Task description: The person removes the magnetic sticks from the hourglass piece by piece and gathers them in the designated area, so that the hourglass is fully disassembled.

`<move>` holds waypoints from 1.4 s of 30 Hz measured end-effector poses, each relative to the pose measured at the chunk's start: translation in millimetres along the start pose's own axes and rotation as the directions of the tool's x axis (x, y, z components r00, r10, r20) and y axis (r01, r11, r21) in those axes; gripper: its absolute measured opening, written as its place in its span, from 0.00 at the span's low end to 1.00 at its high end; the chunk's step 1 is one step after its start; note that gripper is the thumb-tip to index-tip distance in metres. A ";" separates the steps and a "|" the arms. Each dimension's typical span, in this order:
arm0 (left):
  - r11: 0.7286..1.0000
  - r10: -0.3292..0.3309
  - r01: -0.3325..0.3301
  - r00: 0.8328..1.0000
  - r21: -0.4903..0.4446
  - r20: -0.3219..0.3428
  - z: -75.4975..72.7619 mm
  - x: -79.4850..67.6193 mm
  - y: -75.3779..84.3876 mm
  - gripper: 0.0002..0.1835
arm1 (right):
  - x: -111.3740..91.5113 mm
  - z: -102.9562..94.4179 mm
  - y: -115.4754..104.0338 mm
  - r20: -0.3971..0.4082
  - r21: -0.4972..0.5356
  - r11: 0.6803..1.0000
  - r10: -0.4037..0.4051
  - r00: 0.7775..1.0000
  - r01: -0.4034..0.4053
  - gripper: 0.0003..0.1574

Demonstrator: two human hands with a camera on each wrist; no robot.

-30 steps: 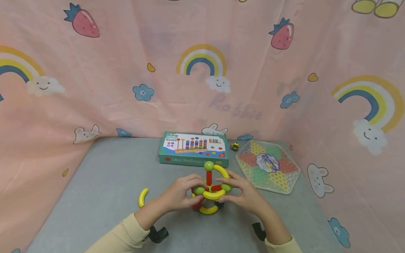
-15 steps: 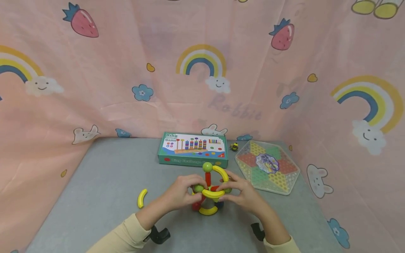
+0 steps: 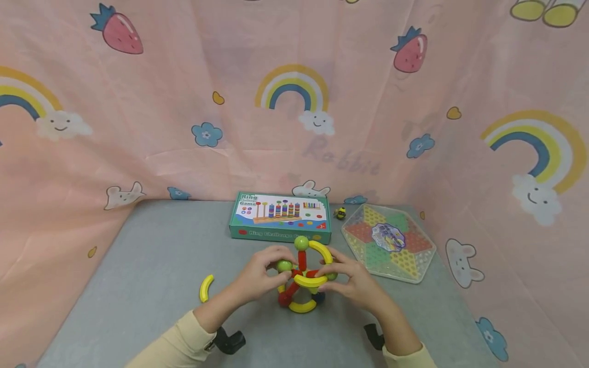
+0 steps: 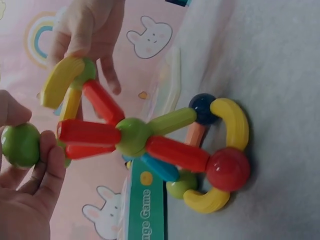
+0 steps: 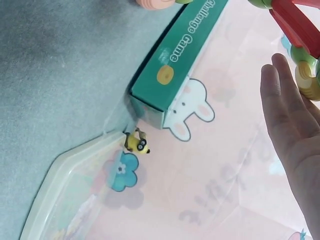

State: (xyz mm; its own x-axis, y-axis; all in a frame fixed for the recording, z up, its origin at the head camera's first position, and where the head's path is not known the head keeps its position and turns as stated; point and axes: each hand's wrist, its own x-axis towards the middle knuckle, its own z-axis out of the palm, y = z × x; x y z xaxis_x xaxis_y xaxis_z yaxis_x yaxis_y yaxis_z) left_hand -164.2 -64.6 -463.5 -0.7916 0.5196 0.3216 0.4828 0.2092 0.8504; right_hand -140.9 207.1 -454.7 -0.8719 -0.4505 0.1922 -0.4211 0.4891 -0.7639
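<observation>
Head view: rod-and-ball frame of glossy coloured pieces (image 3: 302, 260) stands on the matte grey tabletop (image 3: 152, 255), between the two hands. Left hand (image 3: 259, 273), at its left, has thumb and fingers closed to the width of one smooth green ball (image 4: 20, 145), pinched; left wrist view shows this ball apart from the blunt end of a straight red rod (image 4: 90, 134). Right hand (image 3: 356, 281) holds the frame's right corner, fingers partly bent about a yellow curved rod (image 3: 310, 281). Straight rods faceted; curved ones arched, ridged. Base carries a shiny red ball (image 4: 228, 169) and dark blue ball (image 4: 203, 108). Loose yellow arc (image 3: 206, 289) lies left, well apart. Far side: printed green cardboard box (image 3: 280, 217); right of it, clear hexagonal plastic case (image 3: 388, 243).
</observation>
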 end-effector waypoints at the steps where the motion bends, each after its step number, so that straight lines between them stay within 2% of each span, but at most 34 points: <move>1: 1.000 0.000 0.000 1.000 -0.003 -0.006 -1.6 0.0 0.3 0.13 | -0.1 0.0 0.0 0.000 -0.002 1.000 -0.001 1.000 0.001 0.14; 4: 1.000 0.004 -0.004 1.000 -0.002 -0.004 -7.8 -0.6 2.0 0.19 | -0.3 -0.1 -0.1 0.002 -0.005 1.000 0.000 1.000 0.000 0.14; 8: 0.998 0.013 -0.012 1.000 0.058 -0.008 -20.9 -2.1 4.4 0.24 | 0.0 -0.4 -0.8 0.014 -0.002 1.000 0.013 1.000 -0.013 0.13; 13: 0.989 -0.025 0.035 0.997 0.147 -0.071 -44.9 -3.5 2.0 0.24 | 0.7 -0.7 -2.4 0.028 0.017 0.999 0.051 0.998 -0.051 0.13; 20: 0.974 -0.067 0.097 0.987 0.204 -0.148 -79.2 -10.8 -18.0 0.21 | 0.5 -1.0 -3.1 0.025 0.008 0.996 0.083 0.996 -0.083 0.13; 27: 0.935 -0.186 0.242 0.957 0.260 -0.223 -106.0 -26.9 -43.7 0.20 | 1.0 -1.4 -3.8 0.030 0.006 0.998 0.065 0.997 -0.065 0.13; 36: 0.918 -0.241 0.300 0.941 0.257 -0.239 -116.9 -36.3 -70.4 0.21 | 1.2 -2.0 -4.0 0.026 0.019 0.998 0.056 0.998 -0.056 0.13; 42: 0.896 -0.307 0.367 0.919 0.250 -0.249 -118.0 -40.5 -81.6 0.21 | 0.2 -2.7 -3.3 0.030 0.023 0.998 0.058 0.998 -0.058 0.13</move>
State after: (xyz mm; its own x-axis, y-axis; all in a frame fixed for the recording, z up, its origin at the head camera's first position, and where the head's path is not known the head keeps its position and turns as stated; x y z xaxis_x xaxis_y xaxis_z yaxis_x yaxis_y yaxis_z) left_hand -215.7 -200.4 -496.7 -0.9686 0.2071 0.1377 0.2354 0.5850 0.7761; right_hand -140.4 207.3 -450.4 -0.8868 -0.4437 0.1291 -0.3635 0.4973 -0.7878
